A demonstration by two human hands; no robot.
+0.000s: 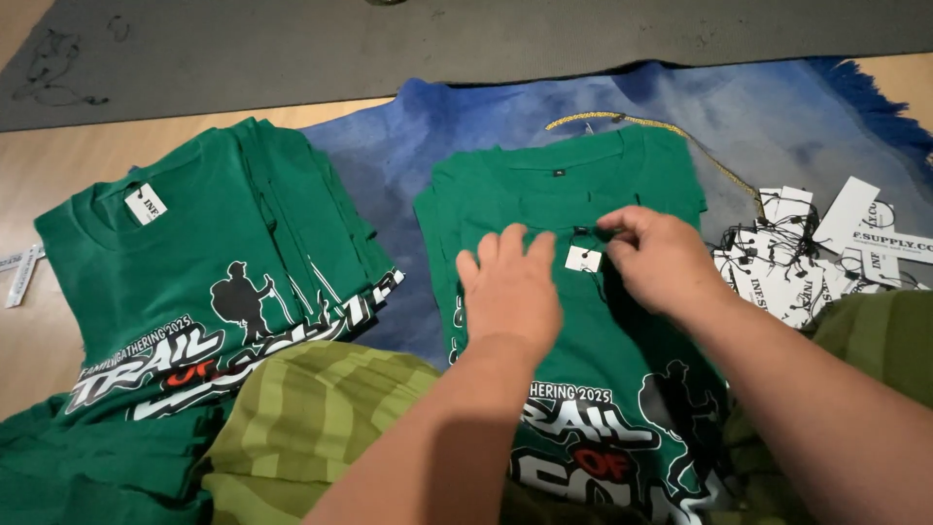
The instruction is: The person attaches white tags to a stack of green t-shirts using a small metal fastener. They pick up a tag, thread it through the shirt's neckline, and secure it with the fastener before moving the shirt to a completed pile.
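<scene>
Striped green knees (311,418) fill the lower frame. At centre, the left hand (510,292) lies flat, fingers spread, on a green shirt (573,185); the right hand (656,258) pinches a small white tag (583,259) there. A shirt stack (214,253) sits left, loose tags (807,262) right, on a blue rug (777,126), wooden floor (39,165) and grey mat (292,49) beyond.

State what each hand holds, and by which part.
Right hand pinches the string of the small white tag; left hand holds nothing, lying flat on the green shirt.
</scene>
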